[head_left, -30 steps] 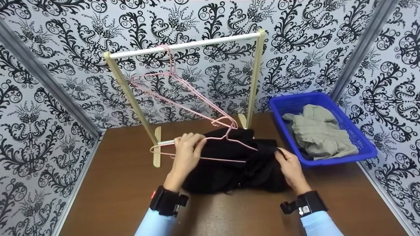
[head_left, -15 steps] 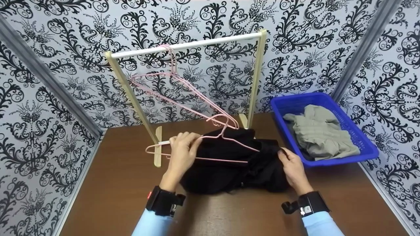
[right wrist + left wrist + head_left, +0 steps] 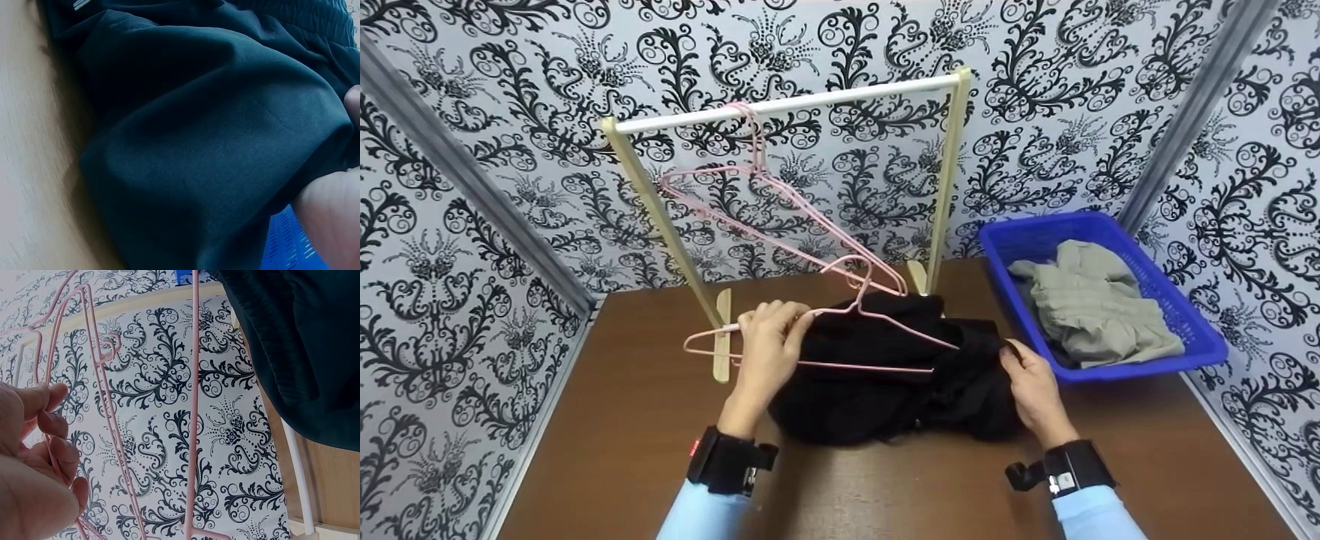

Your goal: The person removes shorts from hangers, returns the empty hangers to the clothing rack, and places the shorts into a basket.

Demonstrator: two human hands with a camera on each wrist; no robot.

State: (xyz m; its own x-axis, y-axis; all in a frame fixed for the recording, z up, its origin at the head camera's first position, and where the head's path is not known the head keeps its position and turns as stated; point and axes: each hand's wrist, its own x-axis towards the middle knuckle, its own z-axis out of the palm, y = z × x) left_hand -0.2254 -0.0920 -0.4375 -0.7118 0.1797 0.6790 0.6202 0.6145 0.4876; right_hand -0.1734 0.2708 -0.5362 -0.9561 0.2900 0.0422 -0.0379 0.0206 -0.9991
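Note:
My left hand point(image 3: 769, 341) pinches the left shoulder of a pink wire clothes hanger point(image 3: 866, 367), its hook pointing up and back. In the left wrist view, thumb and fingers of the left hand point(image 3: 39, 455) curl round the pink wire. The hanger's right end is hidden in a bunched black garment point(image 3: 840, 412) on the table. A gathered elastic waistband point(image 3: 309, 25) shows on it in the right wrist view. My right hand point(image 3: 1035, 382) pinches the garment's right edge between thumb and fingers.
Behind the garment stands a small wooden rack with a white rail point(image 3: 825, 100). Further pink hangers point(image 3: 759, 146) hang from it on the left. A blue basket point(image 3: 1110, 373) at the right holds a grey-green garment point(image 3: 1099, 300) and something darker. Patterned walls enclose the brown table point(image 3: 607, 450).
My left hand has drawn left with the hanger, and its hook has shifted left too. More of the hanger's right side shows outside the black garment. The right hand has moved slightly right, keeping its hold.

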